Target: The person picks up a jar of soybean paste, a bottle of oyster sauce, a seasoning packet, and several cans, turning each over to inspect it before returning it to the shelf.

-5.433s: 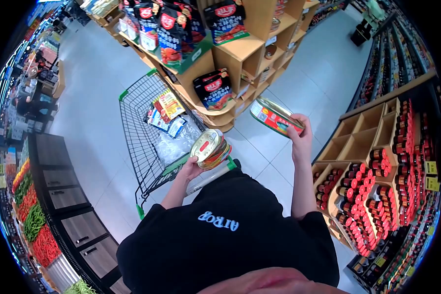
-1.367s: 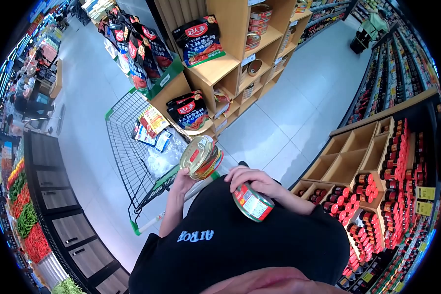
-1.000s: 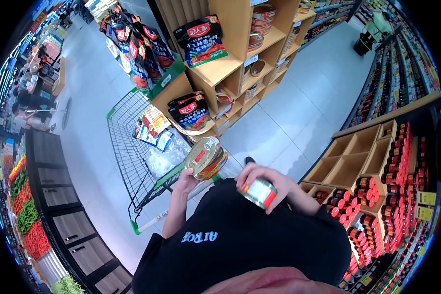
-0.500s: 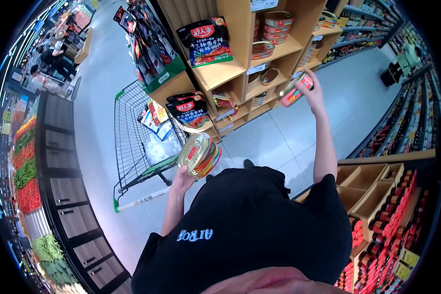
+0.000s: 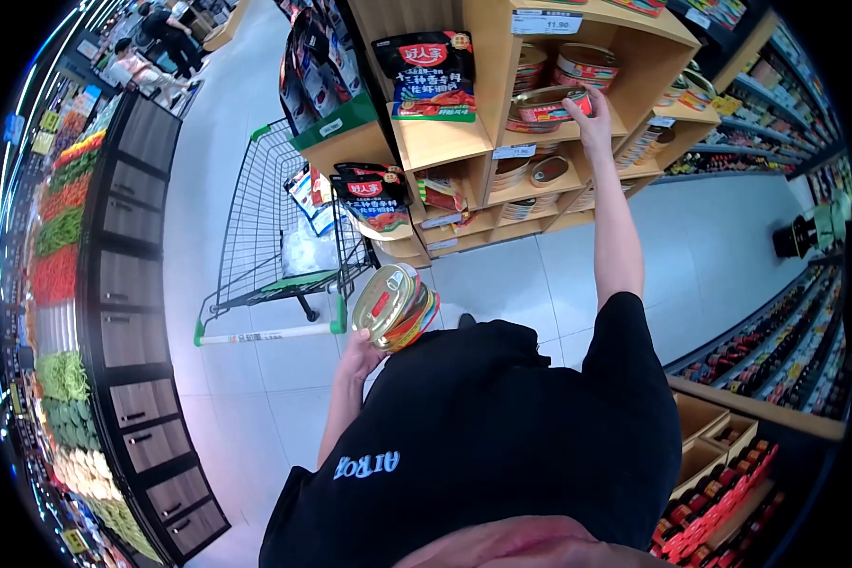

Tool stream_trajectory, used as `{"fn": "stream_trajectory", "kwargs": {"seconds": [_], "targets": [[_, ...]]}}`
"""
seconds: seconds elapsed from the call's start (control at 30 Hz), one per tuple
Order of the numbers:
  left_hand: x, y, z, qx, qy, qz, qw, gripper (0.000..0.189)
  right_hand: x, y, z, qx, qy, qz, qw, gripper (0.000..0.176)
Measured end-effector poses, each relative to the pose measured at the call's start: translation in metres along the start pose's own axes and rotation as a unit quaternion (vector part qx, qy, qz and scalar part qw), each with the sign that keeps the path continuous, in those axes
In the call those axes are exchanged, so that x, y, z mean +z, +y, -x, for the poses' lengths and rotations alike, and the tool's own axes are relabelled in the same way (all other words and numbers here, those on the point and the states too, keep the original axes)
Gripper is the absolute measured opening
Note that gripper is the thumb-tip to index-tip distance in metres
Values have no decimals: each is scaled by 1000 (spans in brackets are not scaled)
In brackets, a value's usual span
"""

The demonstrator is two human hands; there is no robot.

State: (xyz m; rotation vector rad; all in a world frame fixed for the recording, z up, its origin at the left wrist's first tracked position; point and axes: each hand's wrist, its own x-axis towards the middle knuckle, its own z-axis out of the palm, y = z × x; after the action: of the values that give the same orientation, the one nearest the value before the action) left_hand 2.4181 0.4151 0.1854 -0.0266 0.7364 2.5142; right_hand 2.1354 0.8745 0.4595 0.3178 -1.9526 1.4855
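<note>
My left hand (image 5: 358, 356) is closed around a stack of several oval tins (image 5: 388, 305), held in front of my body with the gold lid of one facing up. My right hand (image 5: 592, 121) reaches out to the wooden shelf (image 5: 646, 87) and grips a red oval tin (image 5: 547, 112) by its right end. That tin overlaps another tin at the front of the compartment. Behind it stand stacked red tins (image 5: 587, 66). Below, a price tag (image 5: 514, 151) is fixed to the shelf edge, and more tins (image 5: 550, 170) lie in the lower compartment.
A shopping cart (image 5: 273, 336) with packets and a clear bag stands to the left of the shelf. Black seasoning pouches (image 5: 426, 76) sit on the left shelf boards. Vegetable bins (image 5: 62, 275) line the far left. Red-capped jars (image 5: 719, 502) stand at lower right. Two people are in the distance, upper left.
My right hand has moved up and forward with its tin, from beside the shelf into the upper compartment. My left hand still holds its stack. The view has shifted.
</note>
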Motion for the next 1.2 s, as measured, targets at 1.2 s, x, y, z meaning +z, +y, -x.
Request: {"fn": "stream_trajectory", "kwargs": {"seconds": [1.2], "targets": [[9,74,-33,-44,-133,12,990,89,161,-112,244,3,-330,68,942,80]]}}
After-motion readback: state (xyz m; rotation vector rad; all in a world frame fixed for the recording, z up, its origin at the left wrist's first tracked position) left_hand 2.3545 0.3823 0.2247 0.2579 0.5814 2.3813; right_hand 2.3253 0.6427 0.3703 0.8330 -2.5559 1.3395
